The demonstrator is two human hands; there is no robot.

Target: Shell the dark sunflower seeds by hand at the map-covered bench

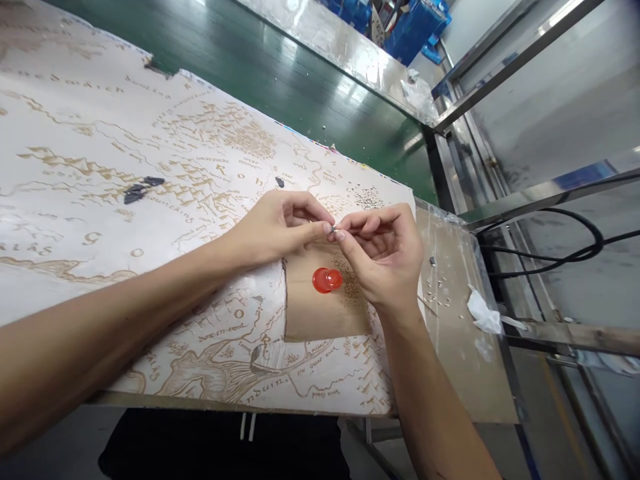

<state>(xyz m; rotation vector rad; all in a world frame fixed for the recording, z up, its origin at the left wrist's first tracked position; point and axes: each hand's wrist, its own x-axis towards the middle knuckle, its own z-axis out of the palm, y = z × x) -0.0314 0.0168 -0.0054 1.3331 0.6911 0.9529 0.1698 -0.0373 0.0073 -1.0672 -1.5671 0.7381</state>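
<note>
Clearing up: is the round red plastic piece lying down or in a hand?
Lying down: the round red plastic piece rests untouched on the brown patch, while the left hand and right hand pinch a tiny dark piece.

- Straight ahead, a green-topped workbench (300, 87) with a steel edge, overhead light gleaming off the surface
- Far end, blue plastic crates (415, 30) piled beside a pale wall (473, 23)
- Over on the right, steel frame rails (520, 63), black cables (545, 252) looping between them
- Down low, a grey floor (565, 427)
</note>
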